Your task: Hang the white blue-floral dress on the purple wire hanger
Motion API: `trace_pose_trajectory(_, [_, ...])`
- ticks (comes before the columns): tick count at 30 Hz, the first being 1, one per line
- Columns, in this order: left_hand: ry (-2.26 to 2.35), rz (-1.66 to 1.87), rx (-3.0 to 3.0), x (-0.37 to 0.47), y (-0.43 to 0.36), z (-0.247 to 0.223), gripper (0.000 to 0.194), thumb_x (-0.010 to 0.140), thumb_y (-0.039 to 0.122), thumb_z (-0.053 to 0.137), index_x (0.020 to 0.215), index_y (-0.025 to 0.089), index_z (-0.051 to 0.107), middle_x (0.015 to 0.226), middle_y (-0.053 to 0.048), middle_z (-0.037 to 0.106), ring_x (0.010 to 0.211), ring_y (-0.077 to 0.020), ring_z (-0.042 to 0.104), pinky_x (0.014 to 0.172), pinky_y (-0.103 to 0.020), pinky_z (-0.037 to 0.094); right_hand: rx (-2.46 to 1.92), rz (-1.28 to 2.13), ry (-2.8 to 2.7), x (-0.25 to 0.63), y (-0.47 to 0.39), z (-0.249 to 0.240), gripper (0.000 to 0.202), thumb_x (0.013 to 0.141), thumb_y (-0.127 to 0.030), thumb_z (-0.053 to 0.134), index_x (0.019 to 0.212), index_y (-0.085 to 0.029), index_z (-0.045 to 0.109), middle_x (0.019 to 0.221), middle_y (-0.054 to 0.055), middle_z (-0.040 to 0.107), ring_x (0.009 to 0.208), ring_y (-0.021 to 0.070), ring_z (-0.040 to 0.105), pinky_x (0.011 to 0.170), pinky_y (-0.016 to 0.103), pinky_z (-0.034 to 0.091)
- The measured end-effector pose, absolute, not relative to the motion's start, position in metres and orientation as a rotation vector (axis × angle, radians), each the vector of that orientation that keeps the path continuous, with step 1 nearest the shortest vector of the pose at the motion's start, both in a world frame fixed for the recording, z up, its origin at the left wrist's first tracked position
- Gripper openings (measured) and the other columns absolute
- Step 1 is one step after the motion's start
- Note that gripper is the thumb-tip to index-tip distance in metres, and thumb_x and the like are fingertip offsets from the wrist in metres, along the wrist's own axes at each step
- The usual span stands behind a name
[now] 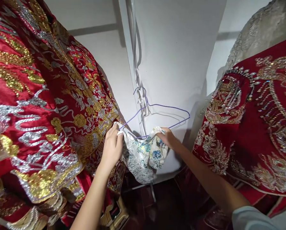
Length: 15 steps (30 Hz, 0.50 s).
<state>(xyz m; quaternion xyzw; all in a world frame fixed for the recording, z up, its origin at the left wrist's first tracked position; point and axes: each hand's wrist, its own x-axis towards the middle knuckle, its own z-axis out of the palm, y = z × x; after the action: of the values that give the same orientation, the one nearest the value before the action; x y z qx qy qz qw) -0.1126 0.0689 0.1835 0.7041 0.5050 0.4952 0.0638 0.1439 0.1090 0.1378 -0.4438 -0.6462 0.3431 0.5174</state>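
A purple wire hanger (168, 106) hangs by its hook from a white strip of loops in front of me. Around its lower left part sits a white garment with blue and green flower print (143, 151). My left hand (113, 140) is closed on the garment's left upper edge, by the hanger's left end. At the garment's right upper edge, my right hand (167, 137) pinches the cloth just below the hanger's bottom bar. The hanger's right corner is bare. Part of the right fingers is hidden behind the cloth.
Red garments with gold and silver embroidery (83, 86) fill the left side. On the right hangs a dark red beaded garment (255, 127), with white lace (250, 35) behind it. A white stand (130, 41) rises by the wall. A gold shoe-like object (119, 212) lies below.
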Motion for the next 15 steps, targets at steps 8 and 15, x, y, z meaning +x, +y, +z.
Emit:
trace_pose_trajectory(8, [1.393,1.342,2.500,-0.103,0.111,0.202,0.031,0.099,0.035,0.043,0.118,0.020,0.062,0.115,-0.011,0.071,0.104,-0.0286,0.067,0.093,-0.039,0.049,-1.094,0.562,-1.550,0.161,0.099,0.147,0.022,0.077,-0.024,0.050,0.094,-0.021,0.063,0.075,0.000,0.059,0.062,0.0148,0.047,0.061,0.027,0.039])
trace_pose_trajectory(15, [1.392,1.297,2.609,-0.124,0.119,0.212,0.033,0.101,0.037,0.041,0.103,0.019,0.069,0.100,-0.009,0.074,0.090,-0.0247,0.068,0.079,-0.031,0.047,-1.361,0.307,-1.364,0.233,0.127,0.186,0.042,0.072,-0.031,0.062,0.110,-0.015,0.071,0.103,0.012,0.072,0.083,0.0236,0.063,0.072,0.032,0.048])
